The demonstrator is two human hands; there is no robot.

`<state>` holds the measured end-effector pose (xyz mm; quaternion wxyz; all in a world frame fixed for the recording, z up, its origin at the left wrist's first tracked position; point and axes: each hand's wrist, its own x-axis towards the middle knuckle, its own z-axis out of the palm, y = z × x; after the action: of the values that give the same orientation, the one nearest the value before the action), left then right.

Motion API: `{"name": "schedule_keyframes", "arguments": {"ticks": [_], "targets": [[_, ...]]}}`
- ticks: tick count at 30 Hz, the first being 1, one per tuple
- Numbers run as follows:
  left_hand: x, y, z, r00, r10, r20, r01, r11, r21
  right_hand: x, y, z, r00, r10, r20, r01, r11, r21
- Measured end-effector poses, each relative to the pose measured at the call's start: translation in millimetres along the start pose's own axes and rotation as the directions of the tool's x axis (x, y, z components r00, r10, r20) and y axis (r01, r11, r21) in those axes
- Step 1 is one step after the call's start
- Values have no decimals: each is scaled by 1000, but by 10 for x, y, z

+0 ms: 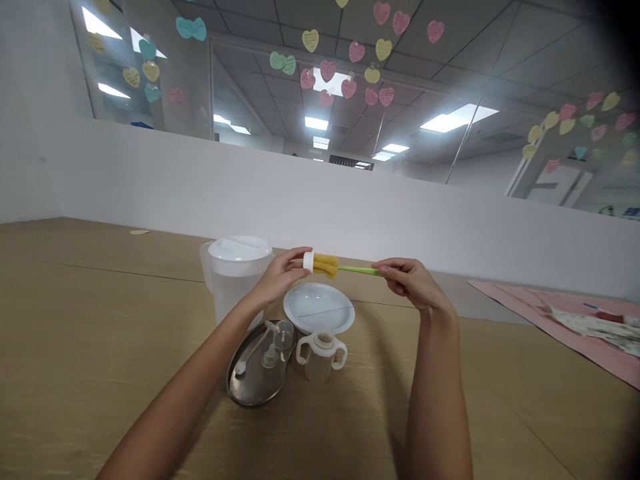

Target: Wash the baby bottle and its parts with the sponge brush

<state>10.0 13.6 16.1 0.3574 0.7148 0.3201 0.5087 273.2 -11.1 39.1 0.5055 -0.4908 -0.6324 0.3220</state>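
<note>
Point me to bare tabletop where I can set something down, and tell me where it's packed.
Free: the wide tabletop left of the jug and metal tray; also the stretch between the right forearm and pink cloth. Crowded: the middle, where jug, metal tray, white bowl and two-handled cup cluster. Passing a hand between them looks tight.

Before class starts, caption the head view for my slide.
Left hand holding a white piece at the tip of a yellow brush; right hand gripping the green handle.
</note>
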Motion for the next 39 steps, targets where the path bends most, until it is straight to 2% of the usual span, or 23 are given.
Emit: {"name": "schedule_keyframes", "arguments": {"ticks": [4, 9, 12, 14, 17, 19, 20, 21, 23, 25, 27, 29, 30, 32, 35, 39], "targets": [[-27, 30, 36, 998, 0, 65, 3, 999, -51, 62, 84, -49, 977, 9, -215, 10, 996, 89], [-36, 32, 66, 997, 35, 71, -27, 992, -121, 72, 123, -82, 996, -15, -91, 33, 978, 206], [-30, 4, 84, 994, 45, 105, -31, 991, -132, 72, 111, -61, 982, -30, -187, 82, 957, 279], [-24, -7, 92, 992, 46, 114, -32, 991, -129, 75, 105, -43, 981, -15, -193, 70, 957, 281], [-24, 14, 72, 993, 48, 108, -40, 997, -69, 84, 108, -25, 994, -6, -108, 36, 960, 278], [-35, 53, 23, 994, 47, 101, -55, 996, 75, 96, 119, -18, 992, -15, -128, 51, 959, 280], [-44, 75, -13, 994, 42, 100, -62, 978, 200, 105, 125, -15, 985, -17, -169, 62, 961, 269], [-55, 94, -52, 994, 29, 104, -64, 933, 354, 113, 129, -12, 975, -15, -222, 71, 966, 247], [-82, 115, -128, 991, -54, 122, -41, 746, 664, 125, 131, -3, 945, -6, -328, 73, 979, 192], [-112, 103, -169, 959, -235, 155, -6, 534, 846, 127, 122, 6, 919, -1, -394, 70, 985, 160], [-143, 62, -146, 871, -442, 214, -5, 428, 904, 120, 109, 12, 916, 0, -401, 67, 986, 154], [-174, 8, -56, 774, -575, 266, -24, 393, 919, 115, 101, 15, 920, 2, -391, 63, 986, 153], [-188, -19, 5, 741, -613, 274, -34, 373, 927, 115, 100, 15, 921, 4, -389, 59, 987, 150], [-214, -67, 129, 703, -665, 252, -48, 310, 950, 119, 105, 15, 924, 9, -383, 48, 989, 140], [-239, -102, 233, 687, -698, 202, -59, 223, 973, 125, 112, 14, 932, 8, -363, 40, 992, 123], [-249, -28, 189, 745, -628, 225, -89, 241, 966, 112, 101, 12, 933, 0, -360, 39, 994, 101]]}}
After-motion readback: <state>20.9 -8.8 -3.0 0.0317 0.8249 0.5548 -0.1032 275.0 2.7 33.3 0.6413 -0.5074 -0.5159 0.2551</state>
